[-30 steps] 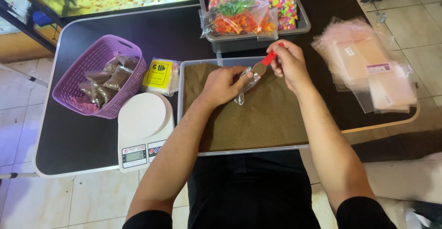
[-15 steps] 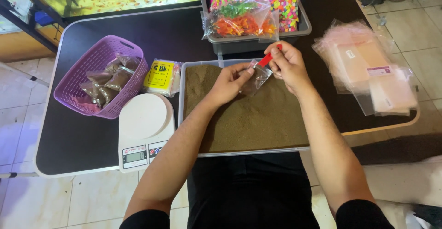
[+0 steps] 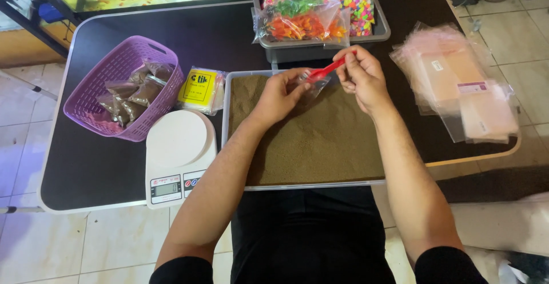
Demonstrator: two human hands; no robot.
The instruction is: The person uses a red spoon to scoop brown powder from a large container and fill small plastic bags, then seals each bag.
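Two hands, the left hand [image 3: 278, 95] and the right hand [image 3: 360, 78], are seen above one tray of brown granules [image 3: 320, 141]. One red scoop [image 3: 327, 70] and one small clear bag [image 3: 309, 84] are held between them. One purple basket [image 3: 117, 87], one white kitchen scale [image 3: 178, 155], one yellow packet [image 3: 197, 88] and one grey bin of coloured gravel bags [image 3: 382, 32] are counted on one dark surface [image 3: 103, 170]. One stack of empty clear bags [image 3: 457, 84] is shown; its sheets cannot be counted.

Both hands now up higher vs a sec ago: left hand [image 3: 278, 95] lifts the small clear bag [image 3: 311, 84] off the brown grain, right hand [image 3: 360, 75] tips the red scoop [image 3: 327, 70] into it.
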